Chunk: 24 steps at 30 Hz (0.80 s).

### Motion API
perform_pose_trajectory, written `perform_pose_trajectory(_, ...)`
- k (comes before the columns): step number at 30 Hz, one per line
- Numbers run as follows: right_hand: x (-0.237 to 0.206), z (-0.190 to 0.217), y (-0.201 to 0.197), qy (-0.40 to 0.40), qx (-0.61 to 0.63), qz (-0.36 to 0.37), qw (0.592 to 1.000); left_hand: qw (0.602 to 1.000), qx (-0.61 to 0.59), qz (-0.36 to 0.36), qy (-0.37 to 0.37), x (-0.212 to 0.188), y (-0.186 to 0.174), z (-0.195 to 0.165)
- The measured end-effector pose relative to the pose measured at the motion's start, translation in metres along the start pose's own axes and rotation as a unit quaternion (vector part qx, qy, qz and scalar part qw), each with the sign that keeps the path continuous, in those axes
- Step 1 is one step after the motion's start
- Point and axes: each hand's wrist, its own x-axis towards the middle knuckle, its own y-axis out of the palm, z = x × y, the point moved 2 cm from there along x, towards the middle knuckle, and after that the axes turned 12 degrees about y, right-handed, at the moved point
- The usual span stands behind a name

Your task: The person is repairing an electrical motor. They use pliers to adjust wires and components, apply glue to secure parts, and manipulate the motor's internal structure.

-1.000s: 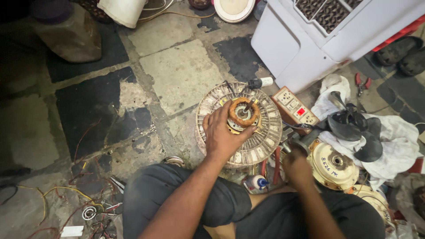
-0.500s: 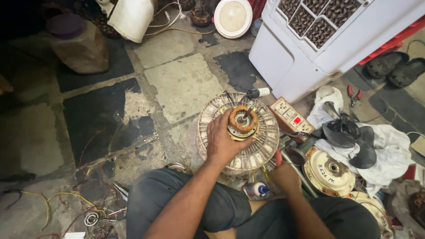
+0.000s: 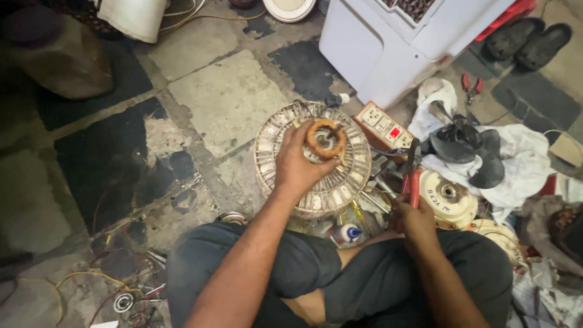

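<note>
My left hand (image 3: 300,164) grips a round motor stator with orange-brown copper windings (image 3: 326,139), holding it over a round wire fan guard (image 3: 313,159) that lies on the stone floor. To the right, my right hand (image 3: 413,220) holds red-handled pliers (image 3: 412,172) with their jaws pointing away from me, near a cream round motor cover (image 3: 448,195). My crossed legs in dark trousers fill the lower part of the view.
A white air cooler (image 3: 401,42) stands at the back right. Beside it lie a switch board with sockets (image 3: 384,126), black fan blades (image 3: 464,146) on white cloth, and sandals (image 3: 525,37). A small bottle (image 3: 348,233) sits by my knee; loose wires (image 3: 115,285) lie lower left.
My right hand has picked up the red-handled pliers and raised them beside the fan guard. My left hand stays on the stator. The camera has shifted slightly.
</note>
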Motion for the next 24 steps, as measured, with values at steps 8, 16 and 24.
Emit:
perform_pose_trajectory(8,-0.001,-0.001,0.009,-0.086,-0.084,-0.041,0.992,0.986,-0.125,-0.083,0.070,0.003,0.001,-0.001)
perform_pose_trajectory(16,-0.014,0.021,0.032,-0.139,-0.381,-0.147,0.902,0.846,-0.511,-0.126,-0.083,0.015,-0.058,0.012)
perform_pose_trajectory(24,-0.026,0.071,0.038,-0.161,-0.355,-0.245,0.888,0.730,-0.653,-0.163,-0.119,0.012,-0.061,0.035)
